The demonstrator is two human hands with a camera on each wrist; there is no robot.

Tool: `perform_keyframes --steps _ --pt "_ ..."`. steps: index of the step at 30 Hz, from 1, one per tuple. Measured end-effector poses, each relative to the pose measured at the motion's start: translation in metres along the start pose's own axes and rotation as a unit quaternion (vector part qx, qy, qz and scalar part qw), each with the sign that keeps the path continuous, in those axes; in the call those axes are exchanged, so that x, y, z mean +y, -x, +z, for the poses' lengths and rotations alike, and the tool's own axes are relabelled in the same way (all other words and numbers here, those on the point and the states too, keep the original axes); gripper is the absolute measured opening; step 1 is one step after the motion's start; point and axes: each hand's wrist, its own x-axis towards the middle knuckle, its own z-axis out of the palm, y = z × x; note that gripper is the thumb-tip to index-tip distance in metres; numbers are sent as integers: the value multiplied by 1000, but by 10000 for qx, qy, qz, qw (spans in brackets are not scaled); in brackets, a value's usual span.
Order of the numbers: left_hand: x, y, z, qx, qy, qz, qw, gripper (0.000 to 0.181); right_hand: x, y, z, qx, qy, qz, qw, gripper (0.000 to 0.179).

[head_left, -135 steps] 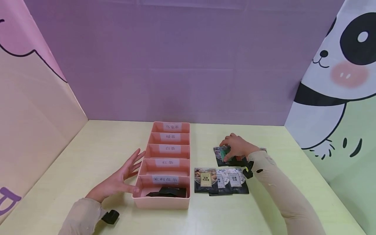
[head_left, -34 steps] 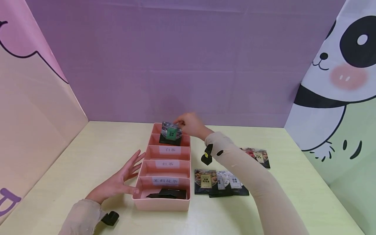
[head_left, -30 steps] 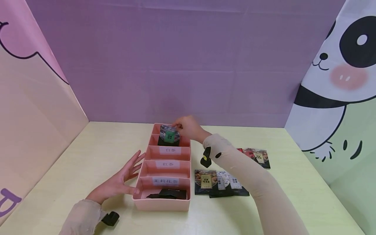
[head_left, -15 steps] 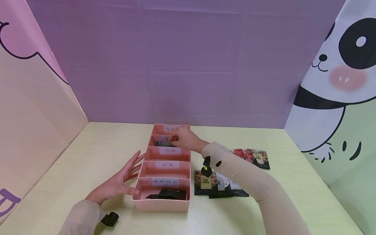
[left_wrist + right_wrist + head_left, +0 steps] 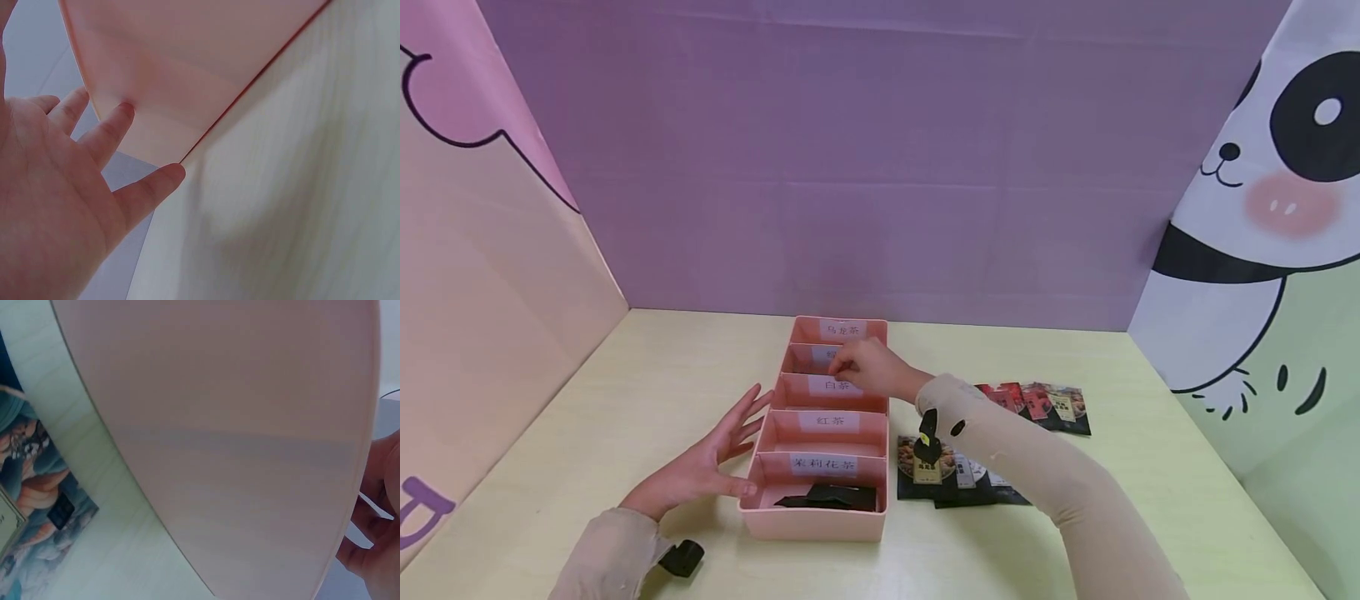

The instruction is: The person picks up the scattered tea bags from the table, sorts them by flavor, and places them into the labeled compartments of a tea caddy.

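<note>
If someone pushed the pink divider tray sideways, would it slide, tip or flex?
The pink tray would probably slide rather than tip: it sits long and low on the smooth table. It looks like light, thin plastic holding little, so it likely shifts easily. The left hand resting against its side suggests it needs steadying.

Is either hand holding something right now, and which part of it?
The left hand holds nothing; its straight fingers rest against the pink box. The right hand is curled over the second compartment, but any grip is hidden.
</note>
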Motion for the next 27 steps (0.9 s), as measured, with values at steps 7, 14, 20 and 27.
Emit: perform_keyframes --steps 7,14,20,27 --pt "-1 0 0 9 67 0 10000 115 3 4 -1 -197 236 -147 9994 17" --pt "0 1 0 33 -23 -41 10000 115 -2 13 -5 -423 273 -186 9986 25" --pt "2 1 1 49 -29 -10 10000 115 -2 21 -16 -457 158 -258 9985 28" --pt "1 1 2 53 49 -90 9999 115 13 35 -30 -90 111 -373 9992 29"
